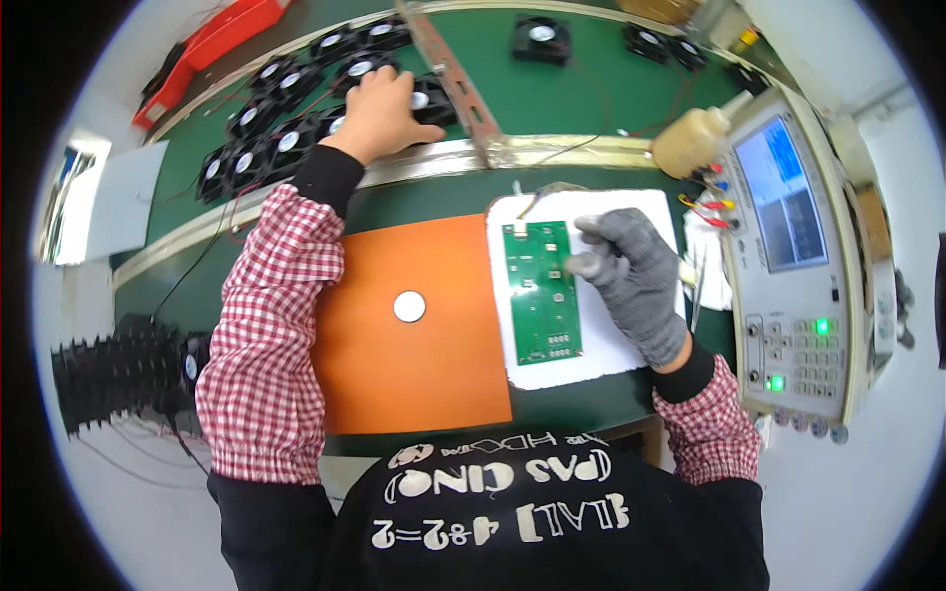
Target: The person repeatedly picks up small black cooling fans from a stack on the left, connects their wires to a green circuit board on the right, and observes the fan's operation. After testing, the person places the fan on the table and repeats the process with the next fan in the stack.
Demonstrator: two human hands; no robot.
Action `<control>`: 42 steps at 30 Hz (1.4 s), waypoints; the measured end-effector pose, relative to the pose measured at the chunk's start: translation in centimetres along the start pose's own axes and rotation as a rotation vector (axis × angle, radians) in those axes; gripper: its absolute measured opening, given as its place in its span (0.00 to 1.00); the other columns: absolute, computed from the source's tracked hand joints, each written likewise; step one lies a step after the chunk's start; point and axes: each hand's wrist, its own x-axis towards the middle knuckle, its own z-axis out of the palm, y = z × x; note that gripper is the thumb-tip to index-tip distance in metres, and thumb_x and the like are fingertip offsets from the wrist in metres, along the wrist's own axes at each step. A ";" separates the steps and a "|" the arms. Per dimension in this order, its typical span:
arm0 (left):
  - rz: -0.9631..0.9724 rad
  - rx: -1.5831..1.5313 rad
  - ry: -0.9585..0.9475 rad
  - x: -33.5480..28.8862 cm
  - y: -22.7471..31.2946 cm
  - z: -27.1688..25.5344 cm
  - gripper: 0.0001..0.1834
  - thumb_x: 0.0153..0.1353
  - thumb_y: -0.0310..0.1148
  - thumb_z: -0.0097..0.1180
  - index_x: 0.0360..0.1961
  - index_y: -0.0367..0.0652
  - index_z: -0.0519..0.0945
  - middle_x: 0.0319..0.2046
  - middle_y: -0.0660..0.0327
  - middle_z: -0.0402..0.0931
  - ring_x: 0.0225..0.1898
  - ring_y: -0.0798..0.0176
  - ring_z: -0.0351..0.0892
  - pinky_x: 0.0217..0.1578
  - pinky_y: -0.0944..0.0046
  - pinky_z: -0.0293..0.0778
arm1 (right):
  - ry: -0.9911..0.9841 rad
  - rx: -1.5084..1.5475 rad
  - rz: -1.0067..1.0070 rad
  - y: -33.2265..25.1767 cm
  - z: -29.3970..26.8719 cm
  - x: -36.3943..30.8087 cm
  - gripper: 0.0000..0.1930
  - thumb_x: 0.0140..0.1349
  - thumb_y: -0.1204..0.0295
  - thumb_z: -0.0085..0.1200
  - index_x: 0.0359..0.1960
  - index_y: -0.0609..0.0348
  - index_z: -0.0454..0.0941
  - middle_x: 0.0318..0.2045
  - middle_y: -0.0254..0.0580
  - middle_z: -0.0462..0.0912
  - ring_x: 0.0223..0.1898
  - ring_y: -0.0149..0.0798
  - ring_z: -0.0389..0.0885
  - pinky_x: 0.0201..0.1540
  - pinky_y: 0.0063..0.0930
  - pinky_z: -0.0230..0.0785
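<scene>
White letters (498, 478) and figures stood out across a worker's black top (493, 571); from the room, print on the pale instrument's (793, 295) blue screen (781, 197) and the black fans' (542, 51) round labels (288, 141) was too small to read.

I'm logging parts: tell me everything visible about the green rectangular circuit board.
The green rectangular circuit board lies flat on a white sheet, long sides running near to far. Small components dot its face; a white blocky connector sits near its far left corner. The gray-gloved right hand is beside it; contact unclear.
</scene>
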 end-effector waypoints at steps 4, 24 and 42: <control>0.269 -0.167 0.358 -4.3 6.6 -4.8 0.35 0.32 0.31 0.70 0.46 0.37 0.71 0.43 0.49 0.69 0.48 0.46 0.69 0.49 0.52 0.69 | 0.089 -0.074 -0.045 -0.2 -0.2 -0.4 0.25 0.55 0.76 0.67 0.55 0.60 0.74 0.43 0.40 0.76 0.41 0.31 0.79 0.38 0.20 0.72; 0.092 -2.001 -0.229 -22.2 3.2 -14.7 0.38 0.51 0.65 0.61 0.35 0.36 0.66 0.38 0.52 0.63 0.27 0.49 0.78 0.19 0.64 0.81 | -0.240 -0.401 -0.226 -3.6 -4.9 -1.9 0.18 0.56 0.81 0.53 0.49 0.53 0.81 0.43 0.42 0.81 0.48 0.47 0.79 0.52 0.38 0.73; 0.223 -0.740 -0.096 -24.8 5.9 -6.8 0.57 0.30 0.41 0.80 0.66 0.39 0.66 0.58 0.51 0.67 0.58 0.46 0.64 0.60 0.52 0.62 | -0.134 -0.721 0.121 1.2 -5.6 -2.4 0.11 0.58 0.77 0.59 0.43 0.60 0.81 0.35 0.45 0.79 0.40 0.47 0.78 0.48 0.38 0.70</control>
